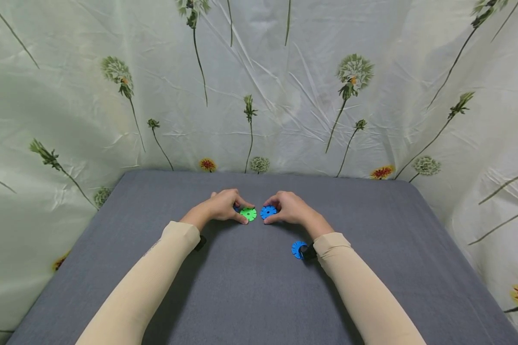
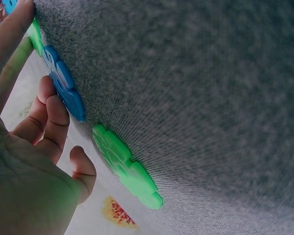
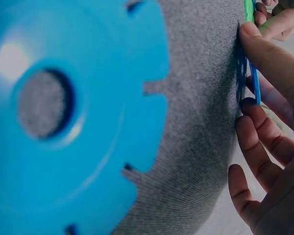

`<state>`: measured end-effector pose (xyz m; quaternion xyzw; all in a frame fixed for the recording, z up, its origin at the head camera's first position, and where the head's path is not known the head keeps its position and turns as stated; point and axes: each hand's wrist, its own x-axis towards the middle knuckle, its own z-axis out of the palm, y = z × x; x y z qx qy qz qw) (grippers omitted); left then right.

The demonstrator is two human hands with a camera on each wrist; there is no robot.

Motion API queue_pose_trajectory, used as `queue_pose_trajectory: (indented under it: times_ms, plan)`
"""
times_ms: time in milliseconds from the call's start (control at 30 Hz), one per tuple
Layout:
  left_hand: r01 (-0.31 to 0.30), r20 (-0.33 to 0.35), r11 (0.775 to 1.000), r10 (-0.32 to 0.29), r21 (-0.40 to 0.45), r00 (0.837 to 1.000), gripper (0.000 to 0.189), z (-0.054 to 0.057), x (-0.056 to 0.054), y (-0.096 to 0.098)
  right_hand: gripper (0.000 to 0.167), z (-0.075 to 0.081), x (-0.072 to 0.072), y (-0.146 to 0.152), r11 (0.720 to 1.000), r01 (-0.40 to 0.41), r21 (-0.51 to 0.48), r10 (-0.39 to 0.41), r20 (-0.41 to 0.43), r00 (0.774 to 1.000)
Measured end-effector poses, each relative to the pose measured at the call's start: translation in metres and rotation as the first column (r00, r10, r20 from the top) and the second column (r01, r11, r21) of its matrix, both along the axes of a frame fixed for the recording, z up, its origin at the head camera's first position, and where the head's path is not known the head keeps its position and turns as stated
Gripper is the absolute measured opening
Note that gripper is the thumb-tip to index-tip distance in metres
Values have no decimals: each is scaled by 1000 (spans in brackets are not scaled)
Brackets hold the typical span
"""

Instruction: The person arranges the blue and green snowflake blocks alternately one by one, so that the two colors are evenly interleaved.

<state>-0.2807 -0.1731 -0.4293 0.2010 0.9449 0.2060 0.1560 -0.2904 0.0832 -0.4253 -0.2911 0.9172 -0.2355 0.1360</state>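
Observation:
In the head view my left hand (image 1: 222, 205) pinches a notched green plastic disc (image 1: 248, 214) between thumb and index finger. Right behind it, partly hidden by those fingers, is a blue notched disc (image 2: 63, 83); the left wrist view has the other fingertips at its edge. Another green disc (image 2: 127, 166) lies on the cloth under that hand, hidden from the head view. Facing it across a small gap, my right hand (image 1: 291, 208) holds a blue notched disc (image 1: 268, 212) by its edges with thumb and fingers. Both held discs lie nearly flat, close over the cloth.
One more blue disc (image 1: 298, 249) lies under the right wrist, beside a dark wrist strap (image 1: 309, 252); it looms large in the right wrist view. A grey cloth (image 1: 250, 287) covers the table. Behind stands a pale curtain (image 1: 285, 96) with a flower print.

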Motion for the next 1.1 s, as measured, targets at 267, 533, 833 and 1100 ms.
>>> queue_pose_trajectory:
  times_ms: [267, 533, 833, 1100]
  plan:
    - [0, -4, 1000, 0, 5, 1000, 51, 0, 0, 0, 50, -2, 3, 0, 1000, 8, 15, -8, -19, 1000]
    - [0, -4, 1000, 0, 14, 1000, 51, 2, 2, 0, 52, -1, 5, 1, 1000, 20, 24, -20, -9, 1000]
    - [0, -6, 1000, 0, 2, 1000, 52, 5, 3, 1, 53, 0, 6, 1, 999, 30, 35, -29, -6, 1000]
    - [-10, 6, 1000, 10, -4, 1000, 52, 2, 2, 2, 54, 0, 4, 0, 999, 28, 41, -27, -9, 1000]
